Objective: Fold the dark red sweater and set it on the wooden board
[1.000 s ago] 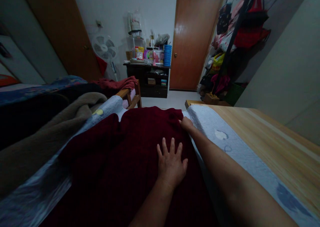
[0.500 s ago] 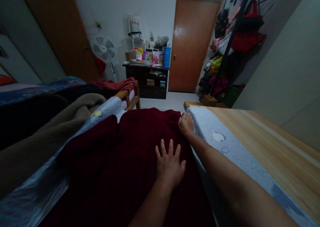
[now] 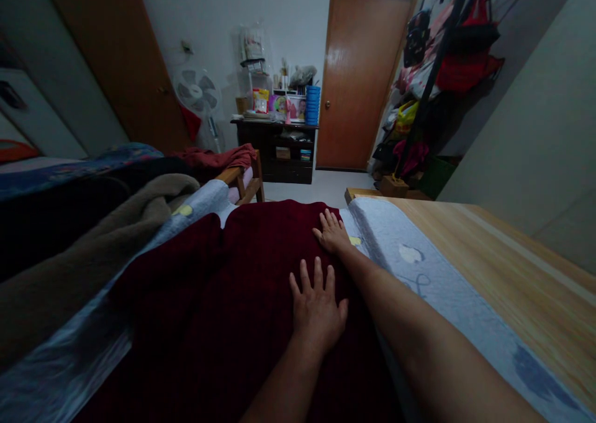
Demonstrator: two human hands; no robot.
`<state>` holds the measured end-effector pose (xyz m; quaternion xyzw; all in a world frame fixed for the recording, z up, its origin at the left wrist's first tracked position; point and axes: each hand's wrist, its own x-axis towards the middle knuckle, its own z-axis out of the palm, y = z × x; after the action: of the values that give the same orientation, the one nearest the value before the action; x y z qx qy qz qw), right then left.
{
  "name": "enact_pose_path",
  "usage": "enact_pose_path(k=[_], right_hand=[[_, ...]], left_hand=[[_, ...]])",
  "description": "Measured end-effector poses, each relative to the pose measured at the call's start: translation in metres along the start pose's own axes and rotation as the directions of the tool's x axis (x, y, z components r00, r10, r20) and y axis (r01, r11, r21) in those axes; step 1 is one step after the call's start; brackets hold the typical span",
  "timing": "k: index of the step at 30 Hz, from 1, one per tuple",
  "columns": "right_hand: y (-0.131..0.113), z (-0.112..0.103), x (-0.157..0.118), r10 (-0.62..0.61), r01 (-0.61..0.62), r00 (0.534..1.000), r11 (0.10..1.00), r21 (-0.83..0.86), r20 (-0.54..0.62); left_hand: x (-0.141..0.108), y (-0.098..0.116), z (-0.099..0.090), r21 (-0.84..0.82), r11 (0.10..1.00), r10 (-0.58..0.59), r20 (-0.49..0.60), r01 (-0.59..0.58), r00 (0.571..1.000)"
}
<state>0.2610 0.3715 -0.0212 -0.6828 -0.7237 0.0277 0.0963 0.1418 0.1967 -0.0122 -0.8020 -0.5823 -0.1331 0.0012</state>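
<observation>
A dark red garment (image 3: 251, 274), apparently with a short sleeve at its left, lies spread over a light blue patterned sheet (image 3: 395, 236). My left hand (image 3: 317, 305) rests flat on the cloth, fingers spread, right of its middle. Farther off, my right hand (image 3: 331, 230) lies on the garment close to its far right corner, with its fingers stretched out. Neither hand grips the fabric. The near part of the garment is very dark and runs out of view at the bottom.
Bare wooden board (image 3: 488, 236) borders the sheet on the right. On the left lie a brown blanket (image 3: 116, 224) and a reddish cloth (image 3: 218, 158) over a wooden frame. A fan (image 3: 198, 90), a dark cabinet (image 3: 274, 153) and a door (image 3: 363, 81) stand beyond.
My right hand has let go of the garment's far right edge, moved slightly left and opened flat on the cloth. My left hand has stayed in place.
</observation>
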Motion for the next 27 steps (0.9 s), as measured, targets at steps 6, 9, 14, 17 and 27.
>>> enact_pose_path(k=[6,9,14,17,27], right_hand=[[0.002,0.0,0.005,0.031,-0.031,1.0,0.999,0.01,0.007],[0.0,-0.001,-0.002,-0.014,0.012,0.999,0.999,-0.051,-0.033],[-0.007,-0.008,-0.026,-0.211,0.188,0.963,0.971,-0.145,-0.165],[-0.008,-0.016,-0.041,-0.222,0.215,0.971,0.974,-0.076,-0.094],[-0.015,-0.025,-0.089,-0.116,0.111,0.992,0.988,0.111,0.04]], left_hand=[[-0.001,0.002,0.004,0.032,0.999,-0.035,-0.006,0.036,0.999],[0.0,0.001,0.002,0.021,0.999,-0.04,0.002,0.04,0.999],[-0.001,0.001,-0.004,0.002,0.999,-0.044,0.034,0.044,0.998],[-0.002,0.002,-0.006,0.006,0.999,-0.045,0.036,0.045,0.998],[-0.006,0.0,-0.006,-0.007,0.995,-0.102,-0.01,0.102,0.995]])
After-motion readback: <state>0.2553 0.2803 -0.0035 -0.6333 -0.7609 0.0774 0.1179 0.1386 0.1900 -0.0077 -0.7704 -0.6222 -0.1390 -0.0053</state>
